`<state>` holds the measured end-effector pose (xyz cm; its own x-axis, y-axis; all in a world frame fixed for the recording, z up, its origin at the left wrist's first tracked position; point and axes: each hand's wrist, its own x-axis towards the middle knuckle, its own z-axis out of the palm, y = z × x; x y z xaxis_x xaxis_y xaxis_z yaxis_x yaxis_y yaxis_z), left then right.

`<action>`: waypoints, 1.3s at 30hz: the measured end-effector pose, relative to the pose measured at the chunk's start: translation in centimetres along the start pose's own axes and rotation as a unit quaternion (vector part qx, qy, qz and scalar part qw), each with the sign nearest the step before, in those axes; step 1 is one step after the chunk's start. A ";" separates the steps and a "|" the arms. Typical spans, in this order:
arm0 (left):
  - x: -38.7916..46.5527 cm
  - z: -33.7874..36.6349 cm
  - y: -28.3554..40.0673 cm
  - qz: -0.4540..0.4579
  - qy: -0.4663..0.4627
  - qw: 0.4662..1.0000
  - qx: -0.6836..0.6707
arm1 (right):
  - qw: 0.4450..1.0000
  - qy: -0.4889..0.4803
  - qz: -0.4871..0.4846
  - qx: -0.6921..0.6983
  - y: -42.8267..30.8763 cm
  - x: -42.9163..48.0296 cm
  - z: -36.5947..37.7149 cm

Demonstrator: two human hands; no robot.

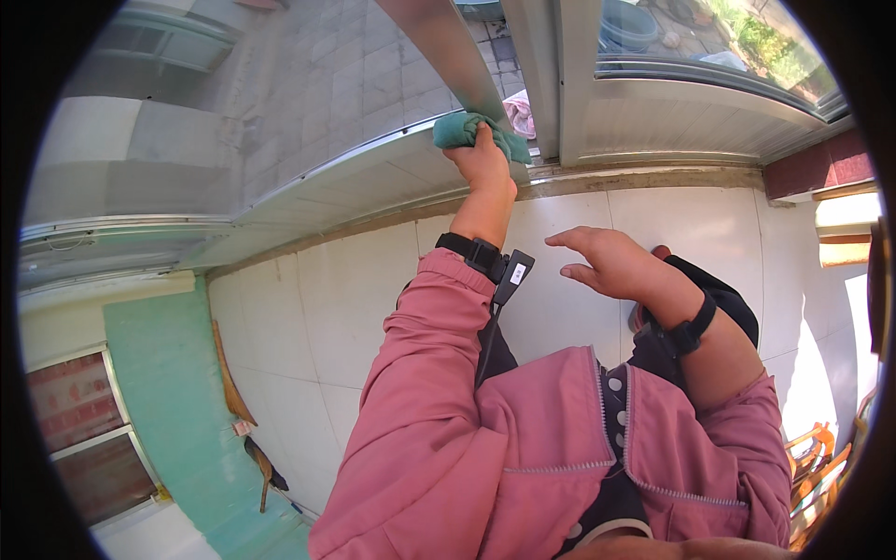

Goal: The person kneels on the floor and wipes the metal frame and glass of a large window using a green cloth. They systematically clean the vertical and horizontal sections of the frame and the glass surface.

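My left hand [483,168] presses a folded green cloth [467,130] against the lower corner of a glazed door, where the upright stile [455,52] meets the lower panel [378,175]. Part of the cloth is hidden by the fingers. My right hand [605,262] hangs in the air over the white floor tiles [560,308]. Its thumb and fingers are apart, with nothing between them. Each wrist wears a black strap, and a small black device [514,273] sits by the left one.
Beyond the gap beside the door lies a pink cloth [519,113]. A fixed window frame [672,115] stands right of it, above a raised sill [644,180]. Two brooms, one a straw broom [227,378], lie along the green wall [154,378]. Orange-brown slatted furniture [815,476] stands at lower right.
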<state>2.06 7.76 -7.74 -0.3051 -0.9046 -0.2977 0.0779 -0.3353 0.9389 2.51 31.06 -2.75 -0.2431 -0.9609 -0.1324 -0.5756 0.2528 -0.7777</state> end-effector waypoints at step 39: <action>-7.7 14.2 59.1 0.897 0.113 0.333 0.269 | 0.992 0.040 -0.031 -0.119 1.0 -3.4 -1.9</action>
<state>-4.44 -1.32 52.48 -0.1414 0.4598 0.8767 -0.2567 0.8383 -0.4810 1.28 34.78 -1.90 -0.2579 -0.9656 -0.0324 -0.7574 0.2228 -0.6138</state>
